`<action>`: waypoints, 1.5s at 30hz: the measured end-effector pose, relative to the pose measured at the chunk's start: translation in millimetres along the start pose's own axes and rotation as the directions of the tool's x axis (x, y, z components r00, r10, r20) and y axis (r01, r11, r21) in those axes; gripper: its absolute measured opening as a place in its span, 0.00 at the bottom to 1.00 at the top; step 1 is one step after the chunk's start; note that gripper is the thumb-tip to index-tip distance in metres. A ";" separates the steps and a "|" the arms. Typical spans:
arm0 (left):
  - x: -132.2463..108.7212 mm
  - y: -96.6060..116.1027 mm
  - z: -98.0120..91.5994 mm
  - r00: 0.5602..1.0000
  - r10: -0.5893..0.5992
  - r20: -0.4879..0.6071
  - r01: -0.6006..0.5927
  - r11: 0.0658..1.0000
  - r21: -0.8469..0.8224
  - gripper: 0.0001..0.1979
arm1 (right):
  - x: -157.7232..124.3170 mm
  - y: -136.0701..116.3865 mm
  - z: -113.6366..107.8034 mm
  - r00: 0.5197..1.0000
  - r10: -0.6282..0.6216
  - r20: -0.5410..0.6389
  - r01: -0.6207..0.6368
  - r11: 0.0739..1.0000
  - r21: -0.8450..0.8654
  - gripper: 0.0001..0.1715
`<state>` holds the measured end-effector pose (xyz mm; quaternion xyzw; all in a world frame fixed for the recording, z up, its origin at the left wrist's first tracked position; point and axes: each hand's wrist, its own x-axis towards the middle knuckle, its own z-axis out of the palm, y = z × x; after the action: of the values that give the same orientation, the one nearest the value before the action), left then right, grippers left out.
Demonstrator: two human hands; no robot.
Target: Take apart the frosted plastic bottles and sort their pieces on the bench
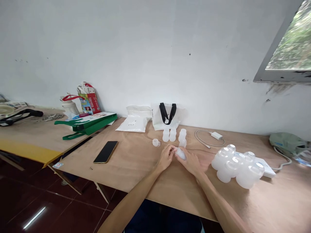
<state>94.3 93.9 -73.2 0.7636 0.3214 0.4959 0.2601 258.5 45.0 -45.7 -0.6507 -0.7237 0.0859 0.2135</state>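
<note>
Right hand was curled around a frosted plastic bottle; left hand pressed its end, right of the phone on the worktop.

I can't read a single word from here. Ahead of my left hand, the white plastic bag carries a small printed label (far too tiny to make out), and the white tote bag shows only faint print. Well left of my hands, the patterned carton and the table-edge sticker stay unreadable too.
</note>
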 end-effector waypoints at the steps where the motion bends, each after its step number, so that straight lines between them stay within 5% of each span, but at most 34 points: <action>1: -0.6 -0.9 1.2 0.999 0.013 -0.035 -0.012 1.000 0.011 0.12 | 0.7 -0.9 2.0 1.000 0.017 -0.012 -0.016 0.999 0.030 0.24; 9: 5.8 -11.6 -14.8 0.941 -0.140 -0.307 0.136 0.990 -0.032 0.15 | 5.5 7.1 10.1 0.991 0.131 -0.036 -0.105 0.907 0.407 0.22; 18: 19.1 -20.7 -21.6 0.909 -0.162 -0.385 0.149 0.987 -0.063 0.12 | 8.9 12.9 12.3 0.982 0.177 -0.059 -0.136 0.896 0.424 0.24; 28: 17.4 -33.6 -18.0 0.964 -0.184 -0.192 0.197 0.979 0.054 0.13 | 8.3 13.7 13.3 0.986 0.154 -0.059 -0.118 0.907 0.404 0.24; 38: 8.3 -34.4 -21.7 0.951 -0.286 -0.118 0.302 0.940 0.157 0.14 | 8.3 13.4 12.3 0.986 0.164 -0.039 -0.132 0.895 0.425 0.26; 45: 8.7 -33.4 -22.1 0.979 -0.141 -0.148 0.174 0.956 0.237 0.14 | 7.2 14.0 11.3 0.988 0.152 -0.042 -0.123 0.910 0.396 0.26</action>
<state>68.7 124.1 -83.7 0.7282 0.4572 0.4779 0.1797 266.0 55.7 -60.1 -0.6466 -0.6360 0.2205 0.3589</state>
